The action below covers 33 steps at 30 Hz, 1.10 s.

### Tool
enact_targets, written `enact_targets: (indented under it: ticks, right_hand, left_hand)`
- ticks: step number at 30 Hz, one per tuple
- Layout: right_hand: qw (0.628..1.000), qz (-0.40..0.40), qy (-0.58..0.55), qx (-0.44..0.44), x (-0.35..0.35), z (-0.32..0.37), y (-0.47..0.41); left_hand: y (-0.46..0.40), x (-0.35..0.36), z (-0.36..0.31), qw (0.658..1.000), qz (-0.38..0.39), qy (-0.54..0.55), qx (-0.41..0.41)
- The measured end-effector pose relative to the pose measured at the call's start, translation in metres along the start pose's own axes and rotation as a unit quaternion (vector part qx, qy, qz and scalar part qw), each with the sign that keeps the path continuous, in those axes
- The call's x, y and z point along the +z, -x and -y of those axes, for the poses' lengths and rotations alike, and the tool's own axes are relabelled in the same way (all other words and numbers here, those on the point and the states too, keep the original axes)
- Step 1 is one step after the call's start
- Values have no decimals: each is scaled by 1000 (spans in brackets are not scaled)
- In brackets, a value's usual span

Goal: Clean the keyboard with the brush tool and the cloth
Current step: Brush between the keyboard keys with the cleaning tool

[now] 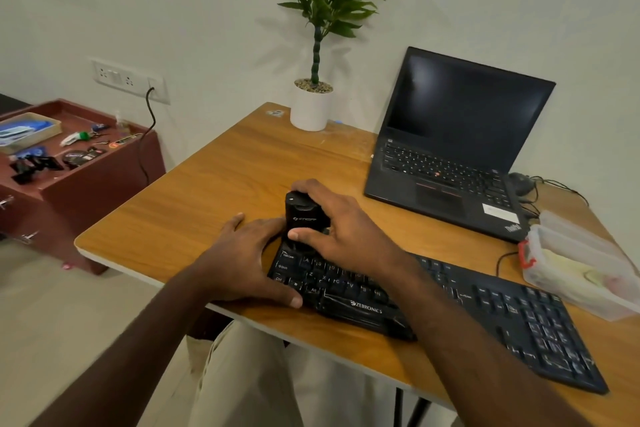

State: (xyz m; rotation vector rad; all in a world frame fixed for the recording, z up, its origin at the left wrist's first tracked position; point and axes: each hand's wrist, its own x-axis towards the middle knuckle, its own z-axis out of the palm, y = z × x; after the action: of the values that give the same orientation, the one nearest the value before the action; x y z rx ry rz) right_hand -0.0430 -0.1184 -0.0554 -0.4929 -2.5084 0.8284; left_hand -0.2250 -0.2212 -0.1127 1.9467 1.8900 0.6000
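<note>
A black keyboard [502,315] lies slanted across the wooden desk [214,191], its left end near the front edge. My right hand [341,229] grips a black brush tool [302,215] that stands upright on the keyboard's top left corner; its bristles are hidden. My left hand [249,255] holds the keyboard's left end, thumb on the front edge and fingers along the side. No cloth can be made out.
An open black laptop [457,149] sits at the back right, a mouse [519,182] and cables beside it. A clear plastic box [581,263] stands at the right edge. A potted plant [311,104] is at the back. A maroon cabinet [86,177] with clutter stands left.
</note>
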Motion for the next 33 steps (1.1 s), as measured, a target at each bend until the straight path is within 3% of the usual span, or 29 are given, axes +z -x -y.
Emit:
enact_targets:
  ticks: [4,9,18,25,33]
  right_hand:
    - [998,26,24,43,-27,-9,4]
    - [991,-106,-60,61,-18,-9,8]
    - [997,-6,-35,73,-36,-27,28]
    - [990,-87,-88,60,-22,-14,21]
    - [995,6,-64,70,-44,-24,40]
  left_hand:
    - [3,0,-2,1000,3,-4,-7]
    - [2,1,-3,1000,5,-27,6]
    - [3,3,-2,999,13,-49,11]
    - [2,4,-3,999,8,-51,10]
    - [2,3,-2,999,15,-49,5]
